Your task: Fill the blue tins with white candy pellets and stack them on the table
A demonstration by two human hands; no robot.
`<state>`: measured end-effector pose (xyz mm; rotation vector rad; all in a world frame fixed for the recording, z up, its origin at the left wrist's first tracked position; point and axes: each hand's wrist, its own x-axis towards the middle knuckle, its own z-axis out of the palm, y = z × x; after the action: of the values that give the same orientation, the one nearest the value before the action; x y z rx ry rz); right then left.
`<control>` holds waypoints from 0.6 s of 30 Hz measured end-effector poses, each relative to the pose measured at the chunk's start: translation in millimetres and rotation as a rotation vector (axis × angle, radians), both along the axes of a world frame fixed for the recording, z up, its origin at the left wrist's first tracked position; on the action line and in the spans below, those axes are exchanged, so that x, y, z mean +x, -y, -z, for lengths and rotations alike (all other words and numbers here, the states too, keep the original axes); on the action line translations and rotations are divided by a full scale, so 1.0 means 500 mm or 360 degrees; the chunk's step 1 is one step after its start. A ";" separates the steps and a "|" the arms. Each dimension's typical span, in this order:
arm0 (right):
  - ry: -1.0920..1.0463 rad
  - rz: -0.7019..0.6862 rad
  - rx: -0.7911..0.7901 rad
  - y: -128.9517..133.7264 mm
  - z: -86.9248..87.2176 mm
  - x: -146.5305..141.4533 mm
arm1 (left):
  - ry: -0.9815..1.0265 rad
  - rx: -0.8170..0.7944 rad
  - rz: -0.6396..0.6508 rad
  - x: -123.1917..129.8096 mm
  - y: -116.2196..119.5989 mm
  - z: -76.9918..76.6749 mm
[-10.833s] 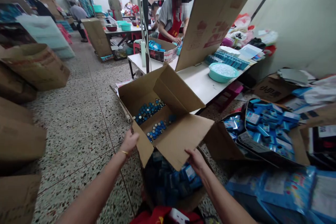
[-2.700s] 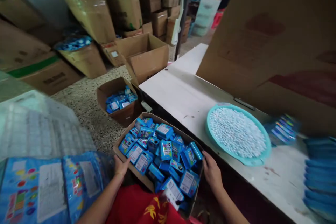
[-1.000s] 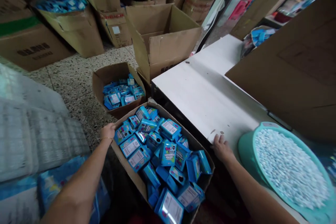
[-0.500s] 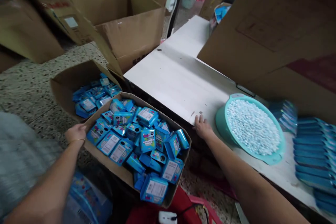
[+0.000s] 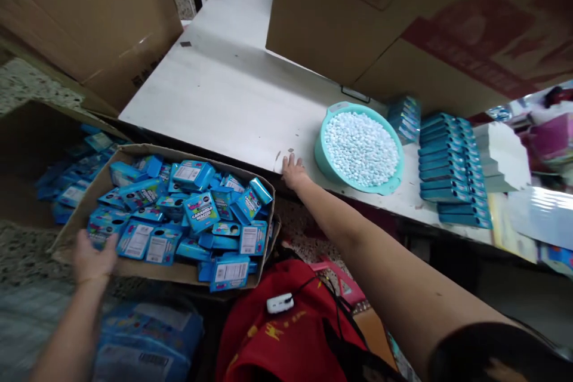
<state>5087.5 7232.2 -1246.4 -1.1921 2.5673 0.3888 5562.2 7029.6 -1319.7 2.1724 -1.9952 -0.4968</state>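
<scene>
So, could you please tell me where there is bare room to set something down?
The white tabletop is bare, save small marks, between the brown carton, the cardboard panel and the teal bowl; the right hand is at its near edge. Right of the bowl, rows of blue packs crowd it.

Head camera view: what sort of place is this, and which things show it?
Probably a packing workshop: a cardboard carton heaped with printed blue boxes, a teal basin full of small pale pieces, and more blue boxes in rows on a white table.
</scene>
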 end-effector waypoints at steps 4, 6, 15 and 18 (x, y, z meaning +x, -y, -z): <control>0.0078 0.0069 -0.0112 0.011 0.010 0.001 | -0.0576 0.0129 0.0307 -0.117 -0.251 -0.044; 0.0165 0.0121 -0.0185 0.024 0.010 0.005 | -0.0787 0.0284 0.0387 -0.181 -0.372 -0.065; 0.1067 -0.0645 -0.0549 -0.228 -0.065 0.024 | -0.0726 0.0732 0.1202 -0.396 -0.625 -0.093; 0.1298 -0.0182 -0.0820 -0.482 -0.028 -0.060 | -0.0546 0.0420 0.1703 -0.512 -0.633 -0.099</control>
<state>5057.3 7473.3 -1232.4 -1.2914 1.9080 -0.6565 5306.4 7346.1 -1270.1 0.7962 -2.8047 -1.1873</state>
